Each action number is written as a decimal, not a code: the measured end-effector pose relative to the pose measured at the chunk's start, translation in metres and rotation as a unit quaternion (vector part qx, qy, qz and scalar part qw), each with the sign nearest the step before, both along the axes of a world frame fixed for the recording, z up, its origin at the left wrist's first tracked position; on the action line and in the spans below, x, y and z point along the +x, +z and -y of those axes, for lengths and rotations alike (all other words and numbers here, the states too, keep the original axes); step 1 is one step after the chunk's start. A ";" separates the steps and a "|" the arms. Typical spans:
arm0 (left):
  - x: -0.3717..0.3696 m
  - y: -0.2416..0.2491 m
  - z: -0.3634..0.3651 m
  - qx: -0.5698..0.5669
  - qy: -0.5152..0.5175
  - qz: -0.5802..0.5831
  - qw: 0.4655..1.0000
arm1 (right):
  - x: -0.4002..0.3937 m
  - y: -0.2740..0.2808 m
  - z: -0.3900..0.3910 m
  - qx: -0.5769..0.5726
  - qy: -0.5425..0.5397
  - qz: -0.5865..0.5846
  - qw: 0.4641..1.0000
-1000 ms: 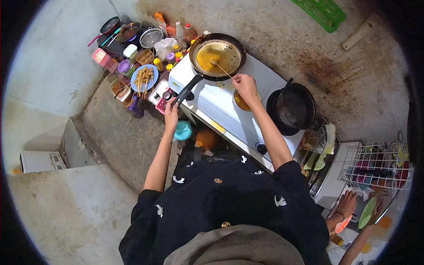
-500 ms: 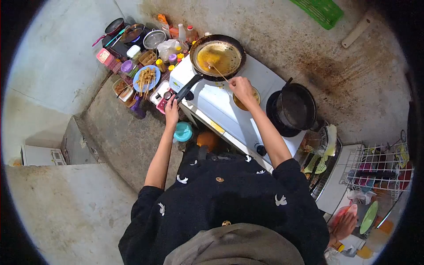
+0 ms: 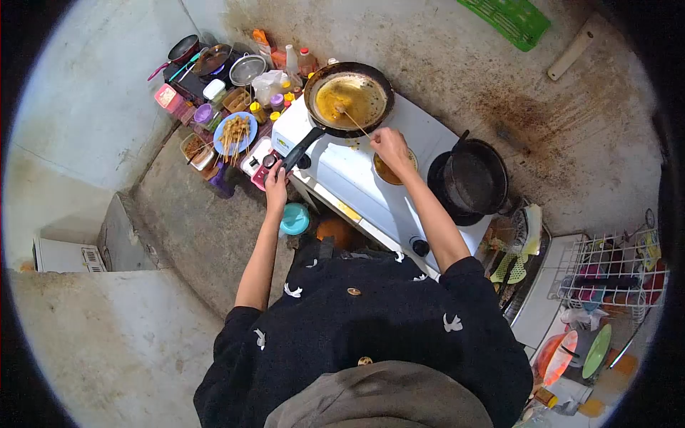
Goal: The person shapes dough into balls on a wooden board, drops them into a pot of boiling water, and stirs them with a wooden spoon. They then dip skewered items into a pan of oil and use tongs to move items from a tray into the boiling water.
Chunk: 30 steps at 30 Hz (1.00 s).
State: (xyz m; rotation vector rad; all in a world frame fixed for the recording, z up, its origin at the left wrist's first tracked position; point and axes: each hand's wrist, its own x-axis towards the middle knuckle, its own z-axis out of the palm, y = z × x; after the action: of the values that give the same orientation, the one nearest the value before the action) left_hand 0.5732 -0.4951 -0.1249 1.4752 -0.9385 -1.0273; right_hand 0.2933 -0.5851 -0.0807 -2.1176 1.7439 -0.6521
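My left hand (image 3: 275,189) is closed around the black handle of a frying pan (image 3: 372,91), which sits at the far left end of the white stove (image 3: 335,178). Yellowish oil lies in the pan. Between the closed fingers of my right hand (image 3: 392,151) is a thin wooden skewer (image 3: 358,126), slanting down into the pan. Its tip carries a small coated lump of food (image 3: 340,110) in the oil. Partly covered by my right hand and wrist, a round dish of yellow liquid (image 3: 386,171) rests on the stove top.
Left of the stove, a blue plate (image 3: 219,134) holds several skewers among jars and tubs. A black wok (image 3: 477,178) sits on the right burner. Below stands a turquoise container (image 3: 295,219). A wire dish rack (image 3: 606,265) and orange-red bowl (image 3: 556,357) are at right.
The food lump on the skewer has shifted slightly within the pan. At lower right, another person's hand over the orange-red bowl has gone from view. My left hand keeps its hold.
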 end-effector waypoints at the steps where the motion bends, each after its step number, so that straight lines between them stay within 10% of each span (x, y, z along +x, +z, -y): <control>1: 0.000 -0.001 0.000 -0.002 -0.001 0.004 1.000 | -0.003 0.001 0.000 -0.008 -0.005 -0.007 1.000; 8: 0.009 -0.032 0.008 -0.012 -0.011 -0.041 0.999 | -0.008 -0.012 0.001 -0.065 -0.016 0.029 0.997; 13: 0.005 -0.028 0.005 -0.014 -0.007 -0.045 0.999 | -0.005 -0.008 -0.004 0.127 -0.046 0.282 0.950; 30: 0.008 -0.034 0.006 -0.012 -0.015 -0.075 0.997 | 0.015 -0.009 0.003 -0.036 -0.016 0.054 0.998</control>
State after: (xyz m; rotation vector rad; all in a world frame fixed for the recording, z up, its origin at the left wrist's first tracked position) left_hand 0.5808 -0.5012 -0.1587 1.3485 -0.8657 -1.1293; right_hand 0.3082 -0.5885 -0.0898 -2.0642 1.7233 -0.8348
